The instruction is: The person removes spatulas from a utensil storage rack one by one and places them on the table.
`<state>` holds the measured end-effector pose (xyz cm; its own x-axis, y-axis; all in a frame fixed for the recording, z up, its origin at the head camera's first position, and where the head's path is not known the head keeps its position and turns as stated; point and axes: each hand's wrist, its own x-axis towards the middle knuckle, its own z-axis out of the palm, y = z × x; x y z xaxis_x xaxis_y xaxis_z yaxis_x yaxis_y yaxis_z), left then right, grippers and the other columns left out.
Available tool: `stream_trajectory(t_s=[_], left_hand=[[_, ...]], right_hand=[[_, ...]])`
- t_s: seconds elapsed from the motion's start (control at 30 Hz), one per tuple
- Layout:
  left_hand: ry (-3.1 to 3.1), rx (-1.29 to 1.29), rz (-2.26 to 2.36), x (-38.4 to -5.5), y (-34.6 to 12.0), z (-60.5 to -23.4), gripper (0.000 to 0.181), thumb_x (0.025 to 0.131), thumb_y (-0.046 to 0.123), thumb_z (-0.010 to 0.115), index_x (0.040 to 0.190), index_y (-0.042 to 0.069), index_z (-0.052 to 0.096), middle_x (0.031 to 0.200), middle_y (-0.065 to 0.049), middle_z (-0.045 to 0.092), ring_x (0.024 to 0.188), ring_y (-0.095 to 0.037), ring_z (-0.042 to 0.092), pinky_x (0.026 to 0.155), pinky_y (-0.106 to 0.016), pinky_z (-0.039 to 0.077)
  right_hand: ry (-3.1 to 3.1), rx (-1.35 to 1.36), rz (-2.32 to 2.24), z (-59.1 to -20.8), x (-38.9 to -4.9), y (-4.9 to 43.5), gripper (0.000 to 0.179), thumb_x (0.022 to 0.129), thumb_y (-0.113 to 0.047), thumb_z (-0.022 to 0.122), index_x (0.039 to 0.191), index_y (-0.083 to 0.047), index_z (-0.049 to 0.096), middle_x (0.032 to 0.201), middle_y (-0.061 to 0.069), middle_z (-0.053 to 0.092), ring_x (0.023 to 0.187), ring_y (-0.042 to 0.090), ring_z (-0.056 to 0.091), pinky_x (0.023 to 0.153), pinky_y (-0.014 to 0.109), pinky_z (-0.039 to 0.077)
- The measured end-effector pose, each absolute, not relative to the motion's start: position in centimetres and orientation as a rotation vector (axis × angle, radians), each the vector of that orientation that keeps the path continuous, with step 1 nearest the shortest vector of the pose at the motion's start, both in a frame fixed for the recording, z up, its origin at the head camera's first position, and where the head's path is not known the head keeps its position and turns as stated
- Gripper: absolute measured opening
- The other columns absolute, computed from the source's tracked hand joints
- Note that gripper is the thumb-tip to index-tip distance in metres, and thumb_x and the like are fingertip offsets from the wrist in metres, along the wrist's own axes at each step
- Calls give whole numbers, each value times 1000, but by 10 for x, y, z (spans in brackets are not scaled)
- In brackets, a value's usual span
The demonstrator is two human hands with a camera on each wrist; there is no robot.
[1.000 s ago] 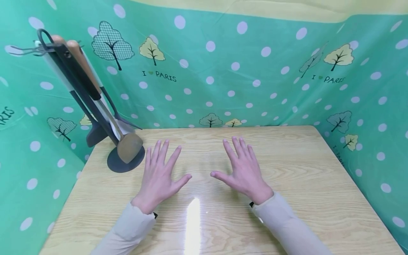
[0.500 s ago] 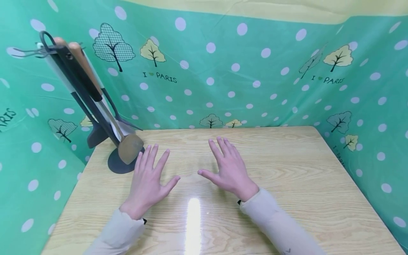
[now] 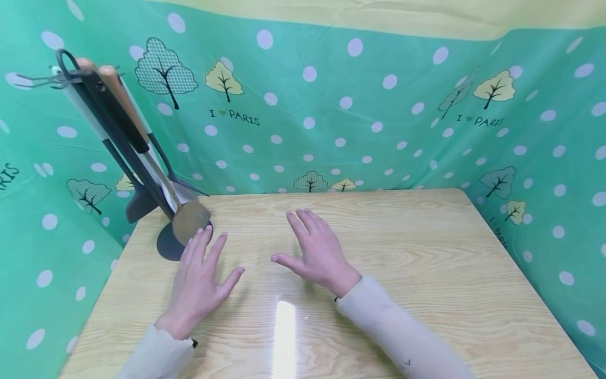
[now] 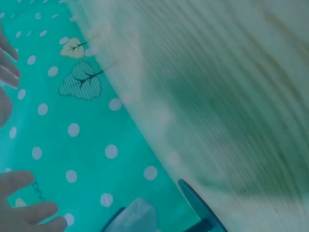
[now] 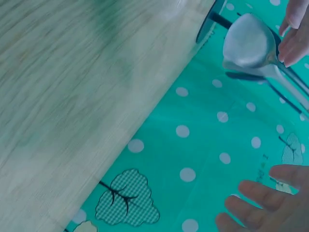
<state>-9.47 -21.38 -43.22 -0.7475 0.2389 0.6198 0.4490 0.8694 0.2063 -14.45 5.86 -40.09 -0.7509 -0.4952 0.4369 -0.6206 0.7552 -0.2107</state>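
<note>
Palm down with fingers spread, my left hand [image 3: 198,284] hovers over the light wood table, holding nothing. Its fingertips overlap the dark round base [image 3: 167,243] of a utensil stand and the lower edge of a metal utensil with a broad rounded head [image 3: 191,220] and black handle. My right hand [image 3: 319,252] is near the table's middle, fingers extended, thumb out to the left, also holding nothing. In the right wrist view the rounded metal head [image 5: 247,41] hangs beside fingers of the left hand [image 5: 295,36].
Other utensils hang on the stand, among them a black-headed one [image 3: 141,204] and one with a wooden handle [image 3: 118,89]. Whisk-like wires [image 3: 38,80] jut left at the top. A green dotted cloth [image 3: 303,137] encloses the back and sides of the table [image 3: 407,247].
Both hands have moved left across the table, the left one also slightly nearer the person, now overlapping the stand's base. The utensils have stayed in place on the stand.
</note>
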Motion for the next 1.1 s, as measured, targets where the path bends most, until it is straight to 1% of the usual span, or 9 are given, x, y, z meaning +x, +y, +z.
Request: stream_trajectory(t_s=[0.1, 0.17, 0.33, 0.43, 0.57, 0.7, 0.8, 0.97, 1.1], left_hand=[[-2425, -472, -493, -93, -221, -431, 77, 87, 61, 52, 137, 2, 48, 145, -26, 36, 133, -45, 33, 108, -59, 28], [-2420, -452, -506, -91, -225, -429, 76, 87, 59, 54, 137, 1, 48, 145, -26, 37, 131, -46, 35, 105, -60, 32], [-2427, -401, -559, -89, -233, -421, 73, 83, 44, 67, 137, 0, 46, 144, -25, 38, 128, -46, 39, 94, -64, 41], [-2405, -372, -578, -91, -237, -417, 71, 80, 35, 70, 137, 0, 47, 142, -25, 41, 127, -45, 40, 90, -65, 44], [-2358, -338, -586, -94, -243, -413, 64, 83, 30, 66, 136, -1, 48, 139, -24, 44, 126, -41, 42, 93, -61, 44], [-2299, -312, -634, -99, -250, -408, 54, 88, 22, 61, 134, -3, 48, 136, -25, 47, 124, -41, 45, 102, -52, 41], [-2249, -293, -677, -102, -255, -403, 50, 88, 17, 62, 132, -5, 50, 132, -26, 50, 120, -42, 47, 103, -49, 40], [-2214, -249, -716, -110, -265, -399, 48, 87, 11, 66, 129, -5, 52, 127, -27, 53, 117, -43, 49, 99, -54, 41], [-2198, -210, -723, -118, -272, -395, 46, 88, 9, 66, 129, -5, 52, 127, -25, 53, 108, -42, 54, 89, -56, 46]], right_hand=[[-2555, 889, 516, -401, -145, 50, 88, 84, -70, 52, 145, -7, 37, 141, 15, 45, 133, 32, 39, 109, 45, 34], [-2515, 903, 549, -400, -147, 44, 85, 84, -67, 55, 142, -6, 40, 137, 14, 48, 130, 29, 43, 107, 43, 37], [-2426, 934, 613, -399, -150, 28, 77, 85, -62, 59, 135, -4, 49, 129, 10, 55, 122, 24, 51, 103, 37, 43], [-2392, 954, 616, -397, -153, 19, 73, 86, -60, 60, 132, -4, 51, 126, 9, 58, 119, 23, 53, 102, 35, 44], [-2368, 981, 645, -394, -157, 6, 68, 86, -56, 62, 130, -4, 53, 123, 8, 59, 117, 22, 54, 99, 34, 46], [-2374, 1004, 662, -393, -163, -7, 63, 87, -53, 63, 128, -5, 55, 121, 7, 60, 115, 20, 55, 96, 31, 47], [-2387, 1022, 670, -391, -167, -18, 61, 88, -52, 62, 126, -5, 55, 120, 6, 60, 113, 19, 56, 96, 29, 47], [-2417, 1042, 687, -383, -173, -37, 59, 91, -52, 58, 127, -5, 54, 121, 5, 60, 114, 17, 54, 98, 27, 45], [-2428, 1040, 701, -378, -176, -51, 58, 91, -52, 59, 128, -7, 54, 121, 4, 59, 114, 15, 54, 97, 26, 46]])
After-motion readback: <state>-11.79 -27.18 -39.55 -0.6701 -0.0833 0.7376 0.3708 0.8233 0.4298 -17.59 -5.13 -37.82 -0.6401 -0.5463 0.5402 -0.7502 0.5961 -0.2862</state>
